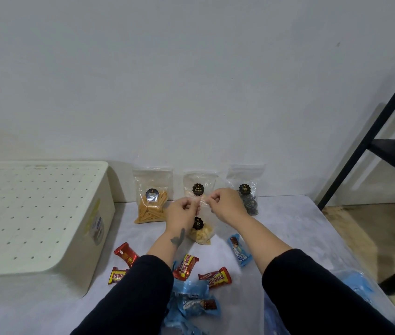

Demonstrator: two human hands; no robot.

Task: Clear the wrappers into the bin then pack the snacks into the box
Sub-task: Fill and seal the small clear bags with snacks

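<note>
We hold a small clear plastic pouch of pale yellow chips with a dark round label (201,232) above the grey-white desk (288,226). Our left hand (184,212) and right hand (223,204) each pinch the pouch's top edge, the grip of both clenched on the plastic, knuckles close together. The pouch hangs below the hands, its lower end near the desk surface; contact cannot be confirmed.

Step in hand: we judge this to be handling of a snack, probably pressing its top seal closed before packing. We cannot tell whether the seal is fully shut.

Location of remaining items:
- Three further clear pouches stand against the wall: orange sticks (151,199), pale biscuits (198,183), dark discs (247,192).
- Red-and-yellow chocolate bars (213,278) lie on the near desk between our forearms and to the left.
- Blue wrappers and bars (191,303) lie bunched at the near edge; a single blue bar (238,250) lies apart, to the right.
- The cream plastic box with a perforated lid (34,213) sits at left, lid on.

No bin is in view.

Next move: the box lid must come off before any snack goes in. Empty wrappers need separating from full bars; from this view we cannot tell which blue items are empty.
</note>
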